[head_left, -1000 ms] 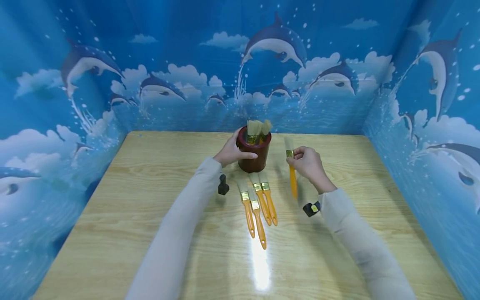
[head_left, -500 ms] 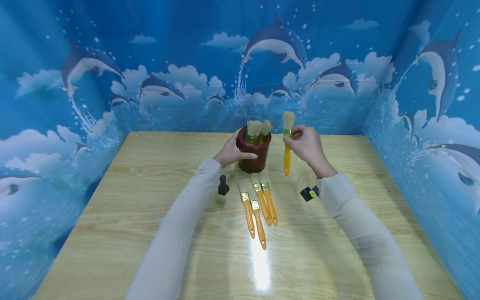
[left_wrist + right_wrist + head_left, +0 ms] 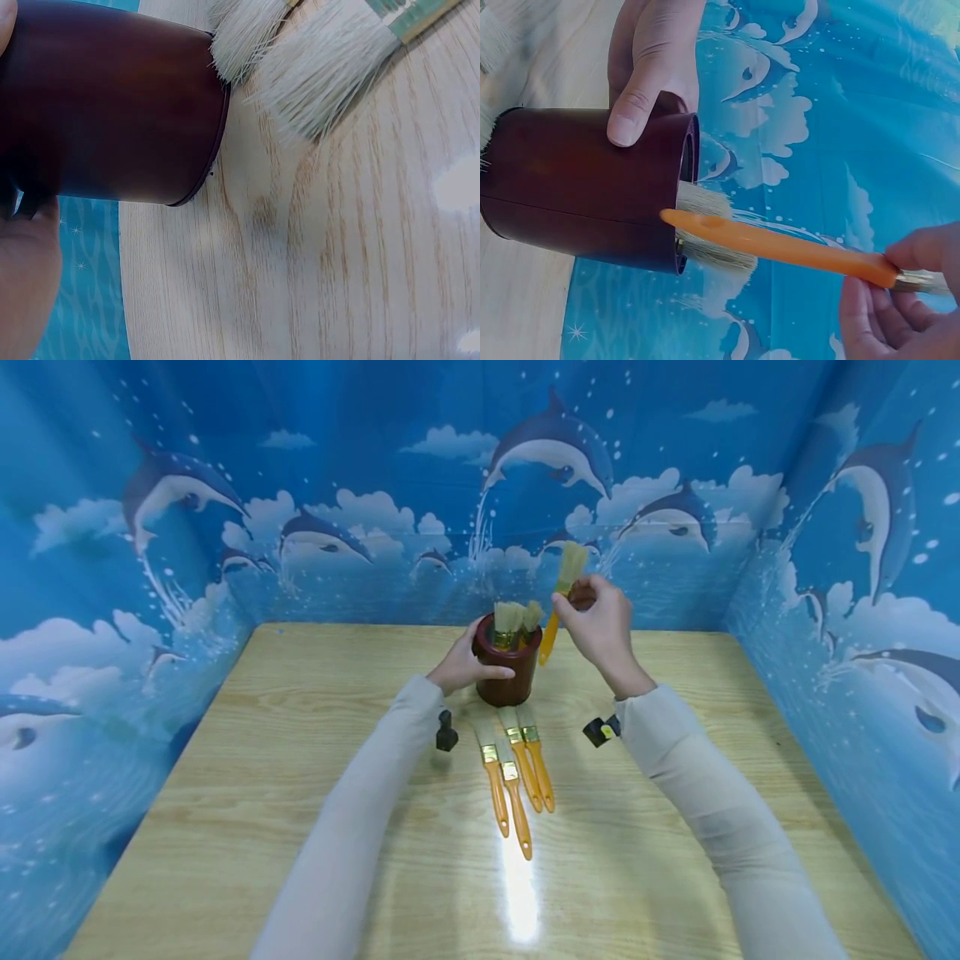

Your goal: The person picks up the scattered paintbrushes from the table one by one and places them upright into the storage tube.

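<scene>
Your right hand (image 3: 604,622) pinches an orange-handled, pale-bristled paintbrush (image 3: 551,631) between its fingers, its handle tip slanting down near the rim of the dark red-brown cylindrical pot (image 3: 505,683). Your left hand (image 3: 461,667) grips that pot on the wooden counter (image 3: 300,735). Lowered at this slant, the handle could catch the rim or snag the pale-bristled brushes (image 3: 507,615) crowding inside.
</scene>
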Tool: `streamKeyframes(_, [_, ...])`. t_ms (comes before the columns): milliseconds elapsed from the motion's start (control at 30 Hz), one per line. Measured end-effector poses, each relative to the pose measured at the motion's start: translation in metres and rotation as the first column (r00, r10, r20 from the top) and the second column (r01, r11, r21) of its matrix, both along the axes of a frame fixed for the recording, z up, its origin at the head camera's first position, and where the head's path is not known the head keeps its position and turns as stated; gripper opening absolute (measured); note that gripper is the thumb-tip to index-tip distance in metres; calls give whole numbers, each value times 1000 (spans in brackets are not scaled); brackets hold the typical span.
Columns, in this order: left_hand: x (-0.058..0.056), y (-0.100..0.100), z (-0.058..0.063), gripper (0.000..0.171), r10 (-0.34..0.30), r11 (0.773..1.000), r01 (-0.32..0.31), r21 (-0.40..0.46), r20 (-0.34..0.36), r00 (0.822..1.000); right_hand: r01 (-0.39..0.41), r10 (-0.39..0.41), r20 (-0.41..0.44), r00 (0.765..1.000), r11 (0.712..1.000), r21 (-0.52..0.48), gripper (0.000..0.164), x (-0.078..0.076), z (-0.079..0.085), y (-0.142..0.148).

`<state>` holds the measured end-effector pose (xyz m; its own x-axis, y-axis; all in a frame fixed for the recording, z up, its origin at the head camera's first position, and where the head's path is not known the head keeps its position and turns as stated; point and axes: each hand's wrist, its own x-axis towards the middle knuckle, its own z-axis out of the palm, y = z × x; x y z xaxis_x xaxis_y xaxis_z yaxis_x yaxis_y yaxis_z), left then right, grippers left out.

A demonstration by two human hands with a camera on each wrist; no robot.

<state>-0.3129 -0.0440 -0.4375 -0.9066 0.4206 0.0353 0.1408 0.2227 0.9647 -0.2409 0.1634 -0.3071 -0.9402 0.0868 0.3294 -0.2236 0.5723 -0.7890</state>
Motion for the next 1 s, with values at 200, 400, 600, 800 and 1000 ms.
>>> streamKeyframes(200, [4,-1,5,104,2,1000,-1,-21,8,1000,6,-11,-109,994,999,-47,34,-9,-6,-9])
streamKeyframes(400, [18,-3,27,99,-24,1000,24,-20,18,1000,9,-17,-128,992,998,-56,29,-14,-13,-16])
streamKeyframes(600, [27,-4,39,98,-34,999,35,-32,19,999,7,-10,-119,993,1000,-23,26,-19,-23,-20])
streamKeyframes(800, [27,-4,39,98,-25,999,26,-28,26,999,14,-13,-107,994,1000,9,24,-22,-32,-23])
streamKeyframes(1000, [28,-3,39,97,-32,999,33,-10,17,999,-4,5,-76,997,1000,16,27,-21,-40,-21])
